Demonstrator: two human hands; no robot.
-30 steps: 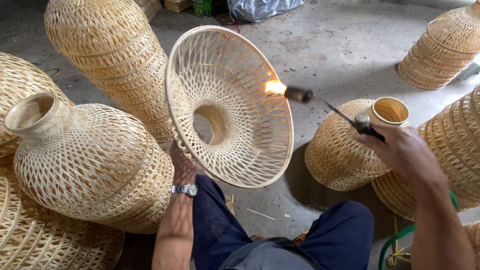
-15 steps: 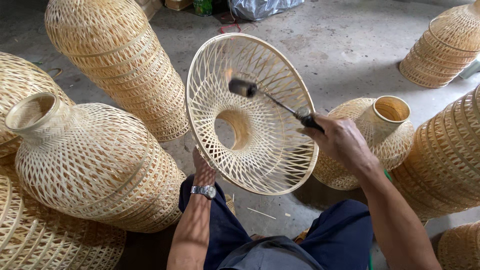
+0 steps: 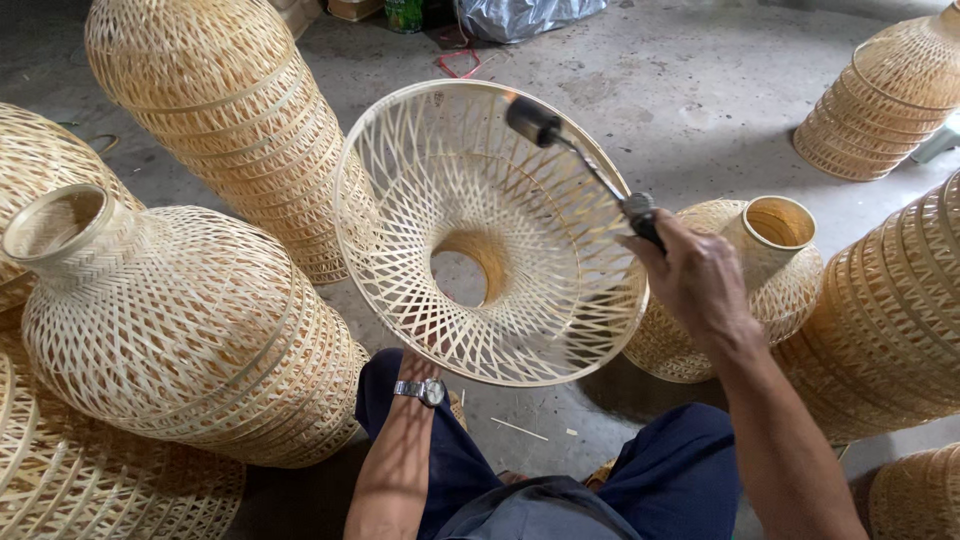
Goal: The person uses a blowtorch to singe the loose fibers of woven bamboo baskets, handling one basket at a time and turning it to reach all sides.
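I sit low on a grey concrete floor (image 3: 700, 90), rough and stained, with bits of bamboo splinter by my knees. My right hand (image 3: 695, 280) is closed round the handle of a gas torch (image 3: 585, 160), its nozzle up at the far rim of the woven bamboo lampshade (image 3: 480, 230). My left hand is hidden behind that shade, so I cannot tell its grip; only the forearm and wristwatch (image 3: 420, 391) show beneath it. The shade stands tilted, its open mouth towards me, above my lap. Stacked bamboo shades (image 3: 220, 110) and a vase-shaped basket (image 3: 170, 320) crowd the left; more stand right (image 3: 890, 300).
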